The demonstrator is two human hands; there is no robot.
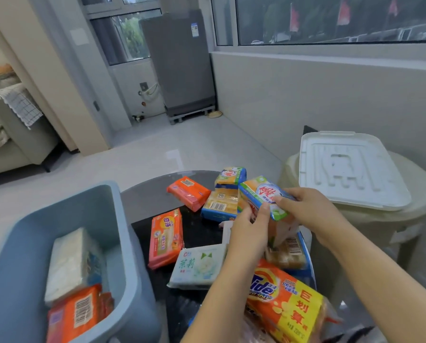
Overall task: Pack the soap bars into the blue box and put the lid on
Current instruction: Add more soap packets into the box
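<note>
Both hands grip one yellow-and-blue wrapped soap pack (261,194) above the dark round table (147,194). My left hand (250,227) holds its near side, and my right hand (308,206) holds its far right end. The blue box (103,219) stands open at the left, with a pale soap bar (71,263) and an orange soap bar (78,313) inside. On the table lie two orange soap bars (188,193) (166,237), a white jasmine bar (199,267), yellow soap packs (222,201) and an orange Tide pack (283,300). The white lid (348,169) rests on a beige stool at right.
A beige plastic stool (419,219) stands right of the table under the lid. A grey appliance (179,63) stands far back by the window. A sofa (11,134) is at the far left. Pale tiled floor lies beyond the table.
</note>
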